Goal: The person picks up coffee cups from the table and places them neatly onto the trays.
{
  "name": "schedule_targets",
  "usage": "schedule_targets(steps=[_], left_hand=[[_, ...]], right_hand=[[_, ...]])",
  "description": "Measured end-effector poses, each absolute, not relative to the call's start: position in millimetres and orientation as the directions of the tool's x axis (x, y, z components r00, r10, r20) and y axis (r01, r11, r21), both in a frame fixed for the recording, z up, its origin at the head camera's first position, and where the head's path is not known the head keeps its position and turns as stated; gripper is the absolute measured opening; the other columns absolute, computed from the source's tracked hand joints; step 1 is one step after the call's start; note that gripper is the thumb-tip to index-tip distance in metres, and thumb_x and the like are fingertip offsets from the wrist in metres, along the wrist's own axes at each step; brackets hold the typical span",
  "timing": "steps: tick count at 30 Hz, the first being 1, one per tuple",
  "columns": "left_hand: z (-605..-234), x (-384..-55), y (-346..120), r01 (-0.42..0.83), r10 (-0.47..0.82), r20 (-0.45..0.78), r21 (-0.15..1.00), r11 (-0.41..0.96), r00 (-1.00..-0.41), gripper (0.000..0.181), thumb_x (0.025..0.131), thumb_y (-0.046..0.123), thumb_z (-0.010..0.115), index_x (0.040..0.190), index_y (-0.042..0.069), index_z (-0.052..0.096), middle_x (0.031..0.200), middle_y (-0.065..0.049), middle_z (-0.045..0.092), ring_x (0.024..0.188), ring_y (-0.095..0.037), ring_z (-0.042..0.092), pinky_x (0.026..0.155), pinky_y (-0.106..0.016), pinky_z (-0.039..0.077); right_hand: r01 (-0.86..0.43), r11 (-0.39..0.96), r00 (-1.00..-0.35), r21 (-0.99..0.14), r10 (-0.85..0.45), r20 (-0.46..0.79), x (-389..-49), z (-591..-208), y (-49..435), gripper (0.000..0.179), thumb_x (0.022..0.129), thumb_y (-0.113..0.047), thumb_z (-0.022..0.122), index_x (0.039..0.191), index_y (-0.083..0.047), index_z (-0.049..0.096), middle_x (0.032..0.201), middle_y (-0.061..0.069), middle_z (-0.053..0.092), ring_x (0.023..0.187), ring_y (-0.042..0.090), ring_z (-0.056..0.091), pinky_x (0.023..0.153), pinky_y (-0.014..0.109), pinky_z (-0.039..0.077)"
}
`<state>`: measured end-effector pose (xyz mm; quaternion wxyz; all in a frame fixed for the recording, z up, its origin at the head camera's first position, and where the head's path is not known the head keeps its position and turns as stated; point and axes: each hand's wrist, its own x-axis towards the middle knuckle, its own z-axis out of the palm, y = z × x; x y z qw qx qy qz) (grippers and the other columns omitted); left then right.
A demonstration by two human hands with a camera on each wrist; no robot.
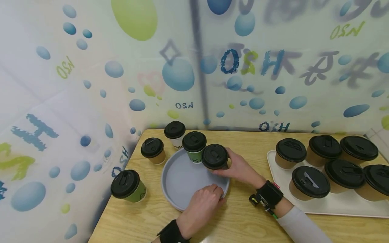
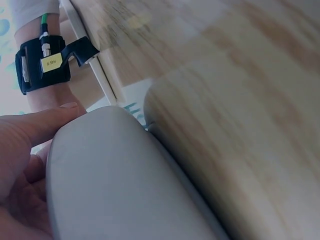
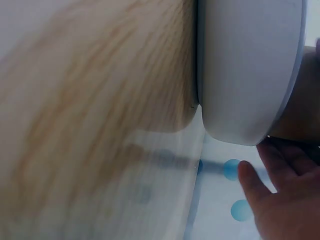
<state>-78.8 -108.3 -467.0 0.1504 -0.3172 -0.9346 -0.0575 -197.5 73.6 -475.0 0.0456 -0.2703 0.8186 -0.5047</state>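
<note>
My right hand (image 1: 240, 168) grips a brown paper cup with a black lid (image 1: 214, 156) over the right back part of a round grey tray (image 1: 179, 182). Beside that cup, a green cup with a black lid (image 1: 194, 145) stands at the tray's back. My left hand (image 1: 204, 206) holds the tray's front right rim, fingers curled over it; in the left wrist view the thumb lies along the tray wall (image 2: 120, 175). From the right wrist, the fingers (image 3: 280, 165) reach round the brown cup (image 3: 302, 105) behind the tray's side.
Left of the tray stand a green cup (image 1: 128, 185) and a brown cup (image 1: 153, 150), with a white cup (image 1: 175, 133) behind, all black-lidded. A white rectangular tray (image 1: 273, 168) with several lidded brown cups is at the right. A printed curtain (image 1: 194, 74) hangs behind the wooden table (image 1: 243, 216).
</note>
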Motion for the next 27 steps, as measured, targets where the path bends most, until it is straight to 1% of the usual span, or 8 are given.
schedule_targets(steps=[3,8,16,20,23,25,27], left_hand=[[-466.7,-78.5,-108.4,0.611,0.575,0.318,0.017,0.792,-0.754,0.019,0.088,0.024,0.085,0.085,0.015,0.069,0.08,0.005,0.061,0.074,-0.006,0.062,0.06,-0.019,0.048],[-465.2,-78.2,-108.2,0.61,0.577,0.314,0.009,0.792,-0.754,0.02,0.087,0.024,0.086,0.085,0.014,0.069,0.08,0.005,0.062,0.074,-0.006,0.062,0.06,-0.019,0.048],[-463.8,-78.4,-107.2,0.607,0.575,0.303,0.013,0.795,-0.76,0.019,0.087,0.024,0.086,0.086,0.014,0.07,0.081,0.005,0.062,0.075,-0.005,0.062,0.06,-0.018,0.048],[-462.7,-78.0,-107.3,0.608,0.576,0.298,0.021,0.793,-0.761,0.018,0.088,0.024,0.085,0.086,0.014,0.07,0.081,0.005,0.063,0.075,-0.004,0.062,0.06,-0.018,0.048],[-462.9,-77.8,-107.4,0.61,0.577,0.301,0.023,0.792,-0.76,0.019,0.087,0.024,0.085,0.086,0.014,0.07,0.081,0.005,0.063,0.075,-0.005,0.062,0.06,-0.018,0.048],[-463.2,-77.9,-107.5,0.611,0.577,0.303,0.024,0.791,-0.759,0.02,0.087,0.025,0.086,0.085,0.014,0.069,0.081,0.005,0.062,0.075,-0.005,0.062,0.06,-0.019,0.048],[-463.6,-78.4,-107.4,0.612,0.579,0.301,0.021,0.791,-0.758,0.021,0.087,0.025,0.086,0.085,0.014,0.069,0.081,0.005,0.062,0.074,-0.006,0.062,0.06,-0.019,0.048]], right_hand=[[-0.373,0.36,-0.849,-0.855,-0.505,0.158,-197.4,-474.8,73.8,0.092,0.077,-0.041,0.093,0.151,-0.009,0.047,0.145,0.009,0.058,0.136,0.03,0.052,0.109,0.057,0.041],[-0.361,0.369,-0.84,-0.857,-0.528,0.126,-198.2,-475.3,75.0,0.095,0.078,-0.043,0.091,0.153,-0.011,0.043,0.147,0.007,0.057,0.137,0.027,0.051,0.111,0.056,0.039],[-0.345,0.377,-0.83,-0.86,-0.55,0.091,-199.6,-477.5,77.6,0.097,0.082,-0.04,0.089,0.157,-0.008,0.038,0.15,0.012,0.054,0.137,0.03,0.051,0.112,0.056,0.04],[-0.375,0.374,-0.813,-0.848,-0.572,0.107,-200.4,-479.2,80.2,0.095,0.083,-0.038,0.088,0.157,-0.007,0.037,0.152,0.014,0.052,0.141,0.033,0.048,0.113,0.057,0.037],[-0.398,0.389,-0.802,-0.831,-0.587,0.11,-198.9,-477.5,83.9,0.095,0.085,-0.036,0.086,0.159,-0.005,0.034,0.157,0.017,0.047,0.145,0.036,0.043,0.115,0.058,0.035],[-0.397,0.413,-0.808,-0.819,-0.58,0.1,-195.7,-474.9,87.6,0.092,0.088,-0.034,0.084,0.159,-0.004,0.034,0.158,0.019,0.044,0.144,0.038,0.043,0.114,0.058,0.036],[-0.367,0.441,-0.829,-0.819,-0.554,0.073,-190.3,-471.4,91.4,0.088,0.092,-0.031,0.08,0.159,-0.001,0.032,0.157,0.022,0.044,0.141,0.04,0.046,0.111,0.057,0.04]])
